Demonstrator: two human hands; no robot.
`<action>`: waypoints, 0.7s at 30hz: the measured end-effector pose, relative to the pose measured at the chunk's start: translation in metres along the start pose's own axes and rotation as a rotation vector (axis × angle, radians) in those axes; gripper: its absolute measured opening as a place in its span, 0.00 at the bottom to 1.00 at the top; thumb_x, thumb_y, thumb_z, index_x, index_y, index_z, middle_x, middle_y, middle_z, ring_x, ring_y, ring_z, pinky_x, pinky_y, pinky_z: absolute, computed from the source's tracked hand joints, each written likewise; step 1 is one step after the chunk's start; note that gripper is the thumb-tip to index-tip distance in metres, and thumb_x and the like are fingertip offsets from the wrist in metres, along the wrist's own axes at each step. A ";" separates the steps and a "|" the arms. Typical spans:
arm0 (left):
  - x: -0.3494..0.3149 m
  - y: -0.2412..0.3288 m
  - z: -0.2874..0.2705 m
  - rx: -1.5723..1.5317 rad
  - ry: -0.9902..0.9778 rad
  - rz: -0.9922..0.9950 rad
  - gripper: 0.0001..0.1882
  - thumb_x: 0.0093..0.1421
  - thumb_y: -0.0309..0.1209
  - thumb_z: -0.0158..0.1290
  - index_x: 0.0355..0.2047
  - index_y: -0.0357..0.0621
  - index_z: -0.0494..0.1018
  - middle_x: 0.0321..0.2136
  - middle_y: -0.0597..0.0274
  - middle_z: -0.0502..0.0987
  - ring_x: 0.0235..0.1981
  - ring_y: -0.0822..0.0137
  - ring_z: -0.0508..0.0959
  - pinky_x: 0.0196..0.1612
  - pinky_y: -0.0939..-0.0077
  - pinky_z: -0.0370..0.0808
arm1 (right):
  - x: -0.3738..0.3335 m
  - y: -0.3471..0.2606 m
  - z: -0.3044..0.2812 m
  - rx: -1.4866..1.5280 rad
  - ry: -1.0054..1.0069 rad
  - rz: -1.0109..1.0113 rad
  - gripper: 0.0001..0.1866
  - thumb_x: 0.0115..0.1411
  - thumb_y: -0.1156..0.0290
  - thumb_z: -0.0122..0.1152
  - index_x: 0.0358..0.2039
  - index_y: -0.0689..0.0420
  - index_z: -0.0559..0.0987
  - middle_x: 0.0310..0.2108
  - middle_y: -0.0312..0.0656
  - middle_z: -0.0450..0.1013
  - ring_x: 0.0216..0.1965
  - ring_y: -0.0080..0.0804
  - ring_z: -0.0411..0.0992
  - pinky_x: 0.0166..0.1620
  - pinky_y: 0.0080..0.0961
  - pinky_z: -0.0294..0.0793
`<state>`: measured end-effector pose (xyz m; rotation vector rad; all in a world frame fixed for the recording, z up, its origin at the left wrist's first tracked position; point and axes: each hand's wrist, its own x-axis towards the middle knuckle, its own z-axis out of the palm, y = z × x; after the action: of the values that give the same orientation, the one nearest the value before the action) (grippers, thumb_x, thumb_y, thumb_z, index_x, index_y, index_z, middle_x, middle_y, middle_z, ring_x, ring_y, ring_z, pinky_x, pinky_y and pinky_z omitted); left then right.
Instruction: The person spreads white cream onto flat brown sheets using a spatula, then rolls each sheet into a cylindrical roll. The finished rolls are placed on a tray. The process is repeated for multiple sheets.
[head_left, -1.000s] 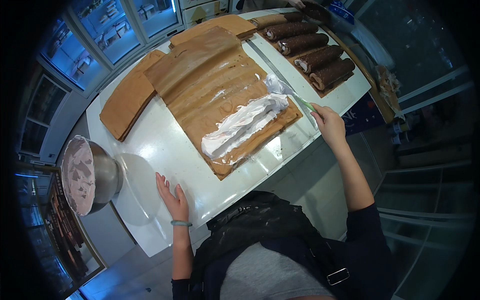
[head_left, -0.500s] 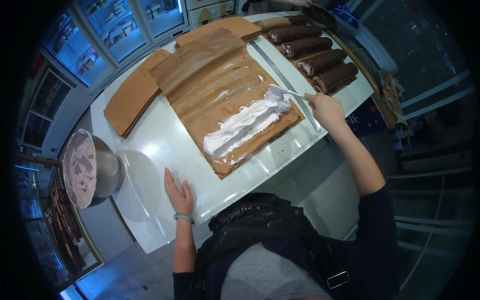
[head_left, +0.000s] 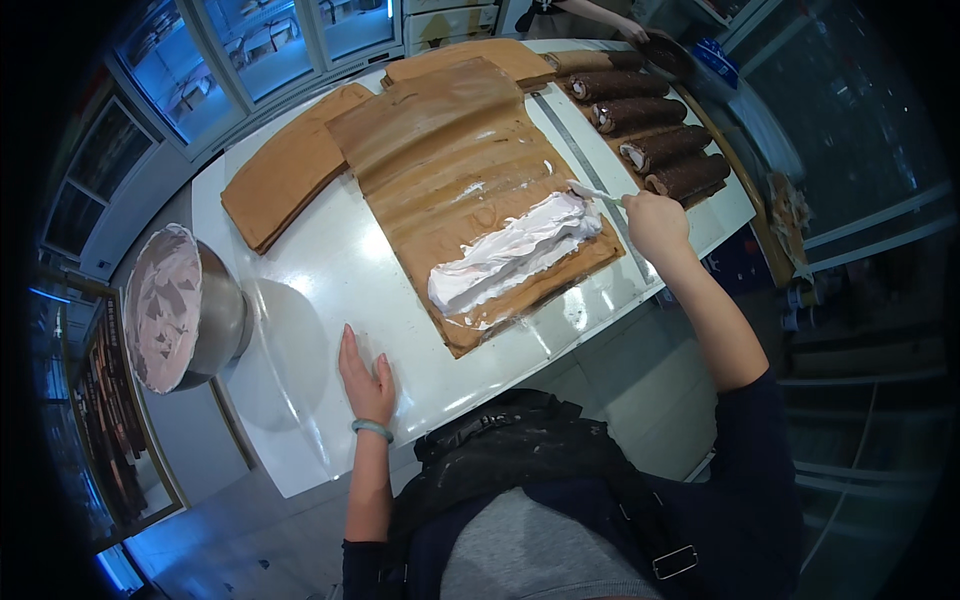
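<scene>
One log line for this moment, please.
right hand: holding spatula by right end of cream | left hand: open, empty, at table | cream: ridge on brown sheet

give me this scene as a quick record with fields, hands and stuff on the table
left hand: empty, over the near part of the white table; contact unclear
left wrist: pale green bangle
right hand: gripping a thin spatula
spatula position: near the cream's right end
cream: thick whitish band along the near part of a brown sheet
left side: metal bowl with pinkish cream
far right: dark brown rolls, side by side
</scene>
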<state>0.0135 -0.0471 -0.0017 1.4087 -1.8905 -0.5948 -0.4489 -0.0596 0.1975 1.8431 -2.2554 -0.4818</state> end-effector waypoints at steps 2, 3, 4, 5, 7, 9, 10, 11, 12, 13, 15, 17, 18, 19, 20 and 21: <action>0.001 0.001 0.000 0.019 0.001 0.011 0.38 0.65 0.25 0.53 0.73 0.35 0.52 0.71 0.45 0.60 0.70 0.43 0.61 0.72 0.54 0.58 | 0.002 -0.008 0.002 0.003 -0.057 -0.034 0.10 0.61 0.71 0.59 0.40 0.55 0.84 0.31 0.47 0.80 0.36 0.43 0.81 0.39 0.40 0.80; 0.000 0.001 0.000 0.018 0.002 0.014 0.38 0.65 0.25 0.54 0.73 0.35 0.52 0.71 0.45 0.60 0.70 0.43 0.61 0.72 0.54 0.58 | -0.006 -0.022 0.004 0.062 -0.041 -0.081 0.10 0.62 0.71 0.59 0.41 0.56 0.84 0.30 0.48 0.80 0.36 0.43 0.81 0.40 0.40 0.80; 0.000 0.002 0.000 0.034 -0.005 0.014 0.38 0.65 0.26 0.54 0.73 0.35 0.52 0.71 0.44 0.60 0.69 0.43 0.61 0.72 0.55 0.58 | -0.013 -0.034 0.003 0.127 -0.021 -0.141 0.10 0.62 0.71 0.58 0.41 0.57 0.84 0.30 0.48 0.80 0.37 0.44 0.82 0.40 0.39 0.80; 0.000 0.002 0.000 0.045 -0.009 0.012 0.38 0.65 0.26 0.54 0.73 0.35 0.53 0.71 0.44 0.60 0.69 0.43 0.62 0.72 0.55 0.58 | -0.017 -0.041 -0.003 0.225 -0.044 -0.158 0.11 0.63 0.70 0.59 0.43 0.57 0.84 0.30 0.50 0.80 0.37 0.44 0.81 0.40 0.39 0.80; 0.002 0.002 0.000 0.053 -0.017 0.036 0.39 0.65 0.27 0.55 0.73 0.34 0.53 0.71 0.43 0.60 0.69 0.42 0.62 0.72 0.55 0.59 | -0.017 -0.057 -0.020 0.469 -0.009 -0.281 0.14 0.65 0.69 0.59 0.48 0.59 0.84 0.32 0.53 0.80 0.39 0.46 0.81 0.41 0.39 0.79; 0.003 0.002 -0.002 0.079 0.022 0.085 0.39 0.65 0.28 0.55 0.73 0.34 0.53 0.70 0.42 0.60 0.69 0.42 0.62 0.72 0.55 0.59 | -0.001 -0.073 -0.049 0.968 -0.235 -0.222 0.18 0.68 0.69 0.59 0.57 0.56 0.81 0.31 0.45 0.80 0.36 0.34 0.78 0.40 0.30 0.76; 0.003 0.003 -0.003 0.065 0.000 0.027 0.39 0.64 0.29 0.56 0.73 0.34 0.53 0.69 0.40 0.61 0.68 0.41 0.63 0.71 0.54 0.60 | 0.010 -0.092 -0.064 1.151 -0.388 -0.171 0.20 0.70 0.70 0.59 0.61 0.55 0.79 0.32 0.41 0.79 0.33 0.26 0.75 0.39 0.25 0.75; 0.003 0.004 -0.004 0.038 0.002 0.030 0.39 0.64 0.30 0.57 0.72 0.34 0.54 0.69 0.40 0.61 0.68 0.41 0.63 0.71 0.54 0.61 | 0.015 -0.121 -0.077 1.283 -0.279 -0.314 0.20 0.71 0.71 0.58 0.62 0.55 0.78 0.31 0.38 0.76 0.33 0.23 0.72 0.39 0.24 0.73; 0.003 0.004 -0.005 0.020 0.006 0.024 0.40 0.64 0.31 0.57 0.72 0.35 0.54 0.68 0.39 0.63 0.67 0.40 0.63 0.70 0.54 0.62 | 0.015 -0.149 -0.091 1.373 -0.225 -0.356 0.20 0.71 0.73 0.58 0.63 0.55 0.78 0.31 0.34 0.73 0.34 0.20 0.69 0.39 0.22 0.72; 0.002 0.005 -0.005 0.025 0.000 0.021 0.40 0.64 0.31 0.57 0.72 0.35 0.54 0.67 0.39 0.63 0.67 0.39 0.64 0.70 0.54 0.62 | 0.015 -0.182 -0.105 1.349 -0.017 -0.576 0.23 0.71 0.75 0.57 0.66 0.53 0.75 0.30 0.38 0.73 0.34 0.24 0.70 0.39 0.25 0.72; 0.001 0.003 -0.004 0.031 0.005 0.024 0.39 0.63 0.31 0.58 0.71 0.35 0.54 0.66 0.38 0.64 0.66 0.39 0.64 0.69 0.53 0.63 | 0.017 -0.261 -0.131 1.055 0.410 -0.797 0.26 0.68 0.75 0.57 0.66 0.49 0.74 0.35 0.46 0.73 0.35 0.41 0.73 0.39 0.34 0.74; -0.001 -0.002 -0.002 0.041 0.028 0.061 0.38 0.63 0.31 0.58 0.70 0.35 0.56 0.65 0.38 0.64 0.65 0.38 0.65 0.68 0.53 0.64 | 0.021 -0.336 -0.156 0.899 0.551 -0.811 0.28 0.60 0.78 0.57 0.63 0.49 0.76 0.36 0.44 0.73 0.37 0.43 0.75 0.40 0.38 0.77; -0.003 -0.005 0.000 0.058 0.001 0.022 0.36 0.63 0.31 0.58 0.68 0.35 0.57 0.64 0.37 0.65 0.65 0.38 0.65 0.68 0.53 0.64 | 0.021 -0.361 -0.166 0.795 0.553 -0.808 0.29 0.58 0.77 0.56 0.63 0.50 0.76 0.35 0.43 0.72 0.38 0.41 0.75 0.39 0.37 0.77; -0.004 -0.009 0.001 0.074 -0.032 0.001 0.35 0.62 0.32 0.58 0.67 0.35 0.59 0.64 0.37 0.65 0.64 0.38 0.65 0.68 0.52 0.65 | 0.017 -0.374 -0.171 0.697 0.552 -0.813 0.30 0.56 0.76 0.58 0.63 0.53 0.76 0.35 0.42 0.72 0.38 0.39 0.75 0.38 0.35 0.77; -0.004 -0.012 0.003 0.091 -0.107 -0.035 0.34 0.62 0.32 0.59 0.66 0.36 0.60 0.64 0.36 0.65 0.64 0.37 0.66 0.67 0.52 0.65 | 0.012 -0.376 -0.170 0.734 0.620 -0.830 0.30 0.56 0.76 0.58 0.62 0.54 0.76 0.35 0.41 0.72 0.38 0.39 0.74 0.38 0.34 0.77; -0.003 -0.015 0.004 0.081 -0.186 -0.102 0.31 0.60 0.32 0.59 0.61 0.35 0.65 0.61 0.35 0.67 0.63 0.36 0.66 0.66 0.50 0.65 | 0.004 -0.369 -0.164 0.722 0.606 -0.818 0.31 0.55 0.76 0.58 0.62 0.54 0.76 0.36 0.41 0.72 0.38 0.39 0.74 0.38 0.34 0.77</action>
<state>0.0207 -0.0489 -0.0163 1.5549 -2.0161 -0.7279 -0.0553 -0.1493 0.2147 2.7102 -1.2639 0.8228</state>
